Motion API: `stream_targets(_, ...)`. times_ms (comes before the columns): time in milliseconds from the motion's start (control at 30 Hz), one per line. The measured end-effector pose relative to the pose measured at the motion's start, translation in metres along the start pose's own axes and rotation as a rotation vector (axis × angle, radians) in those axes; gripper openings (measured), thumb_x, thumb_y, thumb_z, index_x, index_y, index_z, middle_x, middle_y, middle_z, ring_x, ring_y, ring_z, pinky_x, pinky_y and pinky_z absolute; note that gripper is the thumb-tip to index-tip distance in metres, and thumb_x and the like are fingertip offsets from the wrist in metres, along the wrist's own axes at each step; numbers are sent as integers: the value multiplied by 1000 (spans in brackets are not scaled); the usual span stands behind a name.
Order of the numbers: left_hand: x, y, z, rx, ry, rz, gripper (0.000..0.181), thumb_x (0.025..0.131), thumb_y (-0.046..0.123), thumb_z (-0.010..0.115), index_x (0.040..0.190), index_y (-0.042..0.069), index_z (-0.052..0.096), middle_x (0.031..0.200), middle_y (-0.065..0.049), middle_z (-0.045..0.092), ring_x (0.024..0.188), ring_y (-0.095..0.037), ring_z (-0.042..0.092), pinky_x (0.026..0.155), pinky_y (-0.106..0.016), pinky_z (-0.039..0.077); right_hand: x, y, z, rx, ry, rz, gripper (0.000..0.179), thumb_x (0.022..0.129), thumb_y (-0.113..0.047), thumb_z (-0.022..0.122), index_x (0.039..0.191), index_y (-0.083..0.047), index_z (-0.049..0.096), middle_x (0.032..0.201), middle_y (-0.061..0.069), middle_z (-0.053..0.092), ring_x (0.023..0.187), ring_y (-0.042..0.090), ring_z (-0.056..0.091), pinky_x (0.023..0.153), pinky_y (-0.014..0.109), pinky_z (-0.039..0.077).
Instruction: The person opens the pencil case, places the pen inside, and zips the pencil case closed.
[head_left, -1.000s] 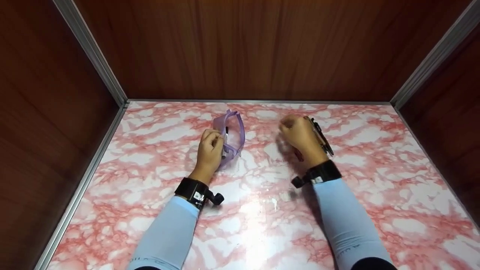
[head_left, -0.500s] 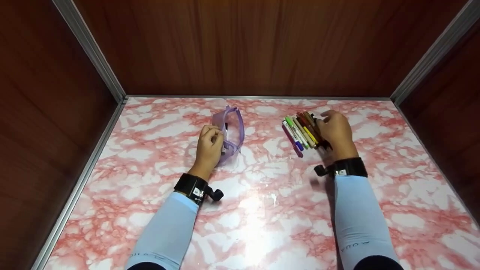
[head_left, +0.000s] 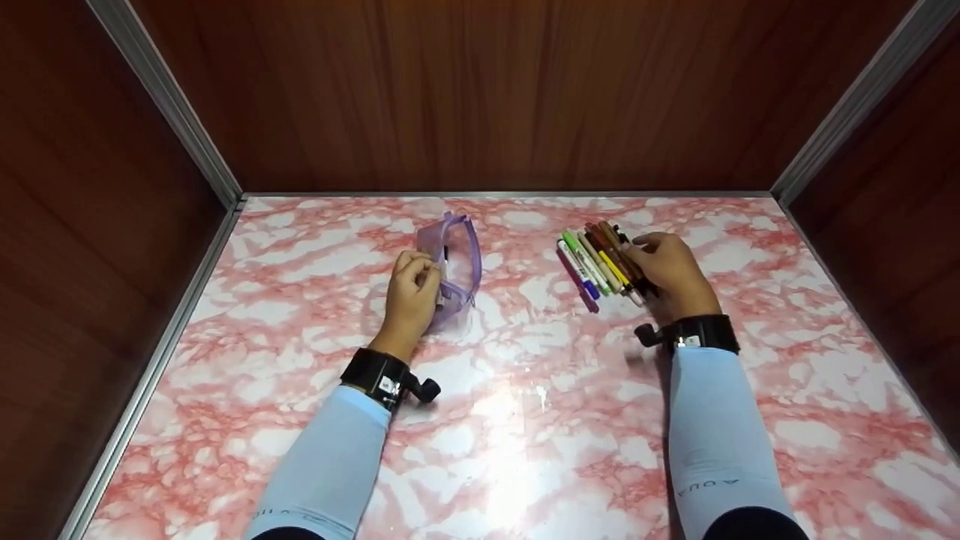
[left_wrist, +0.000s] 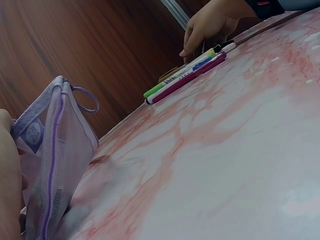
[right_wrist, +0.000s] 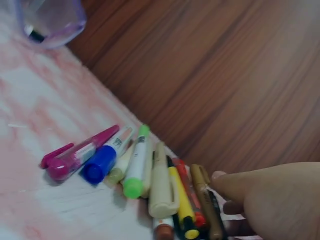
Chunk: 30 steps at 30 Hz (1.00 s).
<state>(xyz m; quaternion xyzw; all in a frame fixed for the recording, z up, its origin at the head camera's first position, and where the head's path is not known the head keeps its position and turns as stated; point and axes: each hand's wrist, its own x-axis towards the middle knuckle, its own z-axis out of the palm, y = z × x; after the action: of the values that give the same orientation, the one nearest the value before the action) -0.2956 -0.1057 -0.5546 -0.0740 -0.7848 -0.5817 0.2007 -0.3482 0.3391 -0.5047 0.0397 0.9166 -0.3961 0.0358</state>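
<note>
My left hand (head_left: 412, 292) grips the near side of a lilac mesh pencil case (head_left: 475, 259), which stands with its zipped mouth spread. A dark-tipped pen (right_wrist: 35, 34) lies inside it. To the right, a row of pens and markers rests side by side: a magenta pen (right_wrist: 75, 157), a blue-capped marker (right_wrist: 102, 162), a green-ended marker (right_wrist: 136, 170), a yellow one (right_wrist: 182, 200) and several others. My right hand (head_left: 671, 274) is at the row's right end, fingertips right at a brown marker (right_wrist: 204, 200) and a black pen (right_wrist: 216, 207). I cannot tell whether they pinch the pen.
The table (head_left: 517, 450) has a red and white marbled top. Brown wood-grain panels (head_left: 510, 97) with metal edging stand behind it and on both sides. Each wrist wears a black camera strap (head_left: 701, 334).
My right hand has moved from over the pens to their right end, uncovering the row, and its fingers have come closer to the pens. The left hand keeps its hold on the pencil case.
</note>
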Motion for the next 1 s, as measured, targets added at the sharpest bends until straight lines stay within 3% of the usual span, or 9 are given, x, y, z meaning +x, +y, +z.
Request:
stream_targets(100,1,1,0,12,-3,13,19,107,8,65,97,-4,75,127,-17,65,111,-26,63,96,-26,52,1,2,-1,12,-16,-4,60,114,-43,65,154,1,66,146,29,70,117,31,71,85,25,57)
stream_targets(233,2,2,0,7,1,17,18,107,7,64,97,-4,75,126,-18,65,108,-23,63,95,-24,52,2,3,0,7,-8,2,56,114,-39,67,153,2,67,149,29,70,124,36,70,94,34,58)
stream_targets(500,0,2,0,4,0,27,19,107,6,66,95,-5,74,125,-17,64,100,-16,61,89,-20,52,2,3,1,-53,3,-12,56,113,-39,67,150,2,70,146,29,72,124,37,70,107,47,56)
stream_targets(667,0,-1,-1,9,12,31,18,106,5,67,96,-7,76,124,-19,65,103,-19,62,91,-21,52,3,1,2,-74,-47,5,58,114,-40,65,154,2,67,146,29,71,117,32,70,97,39,57)
stream_targets(833,-1,0,-1,11,20,19,16,105,5,68,96,-5,76,123,-18,66,108,-22,62,94,-22,51,4,0,2,-14,-67,43,59,112,-37,67,154,5,66,144,29,71,108,24,70,82,24,56)
stream_targets(1000,0,2,0,9,8,10,17,106,7,68,96,-5,75,125,-17,65,108,-22,62,94,-22,51,3,1,2,92,-43,98,55,111,-33,68,149,6,66,140,25,68,100,17,68,76,22,58)
